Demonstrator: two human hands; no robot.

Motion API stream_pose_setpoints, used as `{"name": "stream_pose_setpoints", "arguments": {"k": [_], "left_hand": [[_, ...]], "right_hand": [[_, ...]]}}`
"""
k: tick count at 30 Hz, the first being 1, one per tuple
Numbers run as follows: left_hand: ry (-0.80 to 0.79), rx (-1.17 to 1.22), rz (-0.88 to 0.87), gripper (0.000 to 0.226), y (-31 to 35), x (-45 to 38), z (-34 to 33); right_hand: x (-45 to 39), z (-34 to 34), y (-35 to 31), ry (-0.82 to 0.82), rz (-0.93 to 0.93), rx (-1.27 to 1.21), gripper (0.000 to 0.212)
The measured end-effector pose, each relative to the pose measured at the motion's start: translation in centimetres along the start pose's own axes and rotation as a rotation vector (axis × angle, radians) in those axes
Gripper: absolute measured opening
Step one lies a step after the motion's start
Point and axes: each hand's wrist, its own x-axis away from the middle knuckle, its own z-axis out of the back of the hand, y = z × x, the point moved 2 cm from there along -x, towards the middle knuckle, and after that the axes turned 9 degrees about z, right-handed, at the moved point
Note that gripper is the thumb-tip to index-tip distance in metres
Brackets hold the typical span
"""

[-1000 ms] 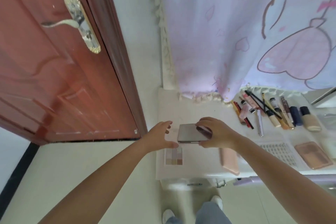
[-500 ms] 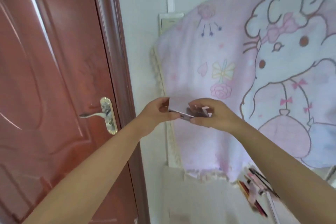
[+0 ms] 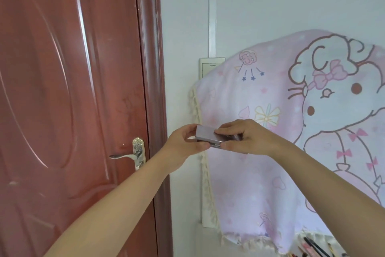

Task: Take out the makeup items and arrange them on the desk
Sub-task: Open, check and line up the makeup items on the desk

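Currently both hands, left hand (image 3: 184, 144) and right hand (image 3: 244, 138), pinch the flat silver-mauve metallic compact (image 3: 210, 137) at opposite ends; keep it level, lower squarely onto desk.

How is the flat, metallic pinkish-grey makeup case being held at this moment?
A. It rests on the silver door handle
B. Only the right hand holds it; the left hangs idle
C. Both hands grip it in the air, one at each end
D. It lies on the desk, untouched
C: the left hand and right hand each pinch an end of the flat, metallic pinkish-grey makeup case, raised in front of the pink cartoon-print cloth.
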Motion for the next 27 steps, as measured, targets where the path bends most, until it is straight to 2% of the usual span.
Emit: {"name": "stream_pose_setpoints", "arguments": {"k": [2,6,10,13,16,18,20,23,24,27], "left_hand": [[-0.007,-0.021,-0.006,0.046,-0.3,0.3,0.1],[-0.031,0.022,0.003,0.045,-0.8,0.6,0.3],[-0.055,0.141,0.083,0.052,-2.0,0.8,0.4],[-0.128,0.247,0.137,0.057,-4.1,1.6,0.1],[-0.208,0.315,0.231,0.082,-7.3,2.8,-0.7],[-0.221,0.359,0.292,0.088,-9.6,3.4,-1.4],[-0.224,0.422,0.354,0.08,-11.6,3.9,-2.2],[-0.18,0.458,0.427,0.045,-14.4,4.4,-3.7],[-0.171,0.47,0.455,0.04,-15.2,4.5,-4.2],[-0.175,0.502,0.559,0.045,-17.8,5.0,-5.9]], "right_hand": [[0.2,0.3,0.7,0.002,-0.101,-0.091,0.032],[0.1,-0.1,1.1,0.016,-0.18,-0.196,0.03],[-0.1,0.1,1.2,0.175,-0.355,-0.449,0.016],[0.9,-0.9,2.2,0.378,-0.488,-0.616,0.024],[2.8,-3.3,3.3,0.469,-0.595,-0.627,0.03],[4.0,-4.7,4.3,0.549,-0.727,-0.647,0.042],[5.1,-5.7,5.3,0.573,-0.84,-0.648,0.05],[6.8,-7.1,7.0,0.551,-0.951,-0.557,0.06],[7.5,-7.6,7.7,0.544,-0.986,-0.525,0.062],[9.9,-9.2,9.4,0.508,-1.08,-0.453,0.065]]}}
